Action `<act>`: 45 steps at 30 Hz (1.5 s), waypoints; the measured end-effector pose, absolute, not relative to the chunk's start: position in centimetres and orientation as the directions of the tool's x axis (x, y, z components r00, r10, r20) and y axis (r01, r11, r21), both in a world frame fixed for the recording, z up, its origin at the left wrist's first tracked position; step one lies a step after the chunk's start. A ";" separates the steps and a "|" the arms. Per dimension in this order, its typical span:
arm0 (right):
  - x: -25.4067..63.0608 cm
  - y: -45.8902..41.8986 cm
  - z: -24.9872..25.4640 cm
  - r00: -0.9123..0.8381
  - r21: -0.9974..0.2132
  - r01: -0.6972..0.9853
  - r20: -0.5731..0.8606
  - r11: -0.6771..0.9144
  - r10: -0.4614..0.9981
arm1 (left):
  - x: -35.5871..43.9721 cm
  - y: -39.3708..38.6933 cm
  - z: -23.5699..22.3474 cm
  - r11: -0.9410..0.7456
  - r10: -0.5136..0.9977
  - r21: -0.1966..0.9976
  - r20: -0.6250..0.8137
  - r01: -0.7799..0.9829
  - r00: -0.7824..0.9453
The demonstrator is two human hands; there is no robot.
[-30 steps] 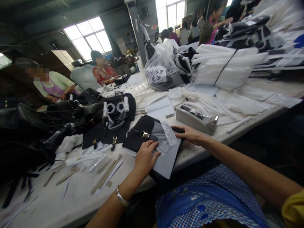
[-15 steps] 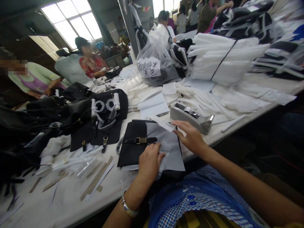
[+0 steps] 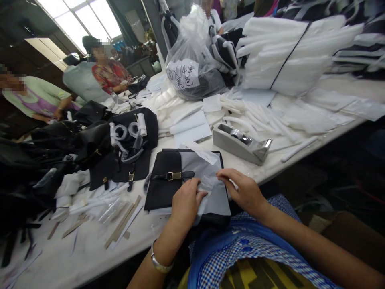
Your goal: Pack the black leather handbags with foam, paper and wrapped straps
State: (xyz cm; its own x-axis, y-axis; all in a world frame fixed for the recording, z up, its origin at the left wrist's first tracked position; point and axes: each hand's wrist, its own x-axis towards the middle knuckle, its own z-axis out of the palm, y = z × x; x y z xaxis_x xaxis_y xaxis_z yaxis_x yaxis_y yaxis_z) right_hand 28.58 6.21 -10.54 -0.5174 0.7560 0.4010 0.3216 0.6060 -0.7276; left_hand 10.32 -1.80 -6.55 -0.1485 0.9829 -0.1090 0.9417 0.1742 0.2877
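Observation:
A black bag (image 3: 164, 190) with a buckled strap (image 3: 173, 176) lies in front of me at the table's edge. Thin grey-white tissue paper (image 3: 215, 202) covers its right part, crumpled between my hands. My left hand (image 3: 186, 202) rests over the bag by the strap's tip, its fingers bent and closing with the thumb on the crumpled tissue. At the bag's right side, my right hand (image 3: 240, 190) pinches the tissue's edge between thumb and fingers. A narrow white strip (image 3: 203, 152) lies across the bag's top edge.
A grey tape dispenser (image 3: 240, 144) stands right of the bag. Behind lie white foam strips (image 3: 264, 124) and a labelled plastic bag (image 3: 192, 76). More black bags (image 3: 135, 132) fill the left, with cardboard strips (image 3: 123, 224) nearer. Two people work across the table.
My right hand has moved down from the white strip at the bag's top to the tissue at its right side. The left hand stays over the bag. The camera view has shifted.

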 end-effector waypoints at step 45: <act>25.9 8.5 -12.5 -0.619 -0.942 0.144 0.154 0.304 0.770 | 12.6 -1.0 -5.0 0.123 0.975 -0.059 -0.177 0.991 -0.132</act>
State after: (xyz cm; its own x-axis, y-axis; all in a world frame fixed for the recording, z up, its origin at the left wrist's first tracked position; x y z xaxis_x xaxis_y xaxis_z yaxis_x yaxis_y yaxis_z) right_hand 25.86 8.50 -12.48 -0.6193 0.7699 0.1538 0.1437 0.3037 -0.9419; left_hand 12.56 -1.02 -5.01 -0.1316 0.9753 -0.1773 0.9906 0.1229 -0.0595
